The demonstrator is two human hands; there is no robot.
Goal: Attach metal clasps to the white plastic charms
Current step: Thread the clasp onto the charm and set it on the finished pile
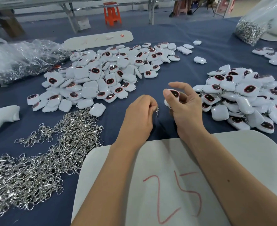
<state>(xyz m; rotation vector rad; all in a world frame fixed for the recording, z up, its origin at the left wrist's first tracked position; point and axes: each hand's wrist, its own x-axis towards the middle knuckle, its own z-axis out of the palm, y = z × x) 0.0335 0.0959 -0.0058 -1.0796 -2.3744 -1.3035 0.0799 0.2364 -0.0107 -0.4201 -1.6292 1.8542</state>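
Pinched in the left hand [138, 111], a metal clasp [157, 110] dangles; right hand [186, 105] curls its grip round a white charm [172, 95], index finger lifted, above the blue-clothed table [191, 66]; orange stool [112, 13] behind

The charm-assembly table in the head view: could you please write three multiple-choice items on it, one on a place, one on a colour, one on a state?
1. Where is the loose clasp pile?
A. left of the hands
B. right of the hands
C. on the stool

2. What colour is the tablecloth?
A. green
B. dark blue
C. yellow

3. What does the right hand hold?
A. nothing
B. a bag
C. a white charm

Answers: 1 A, the silver heap lies left of the left hand; 2 B, the bare cloth is navy; 3 C, its thumb and fingers curl round the charm.
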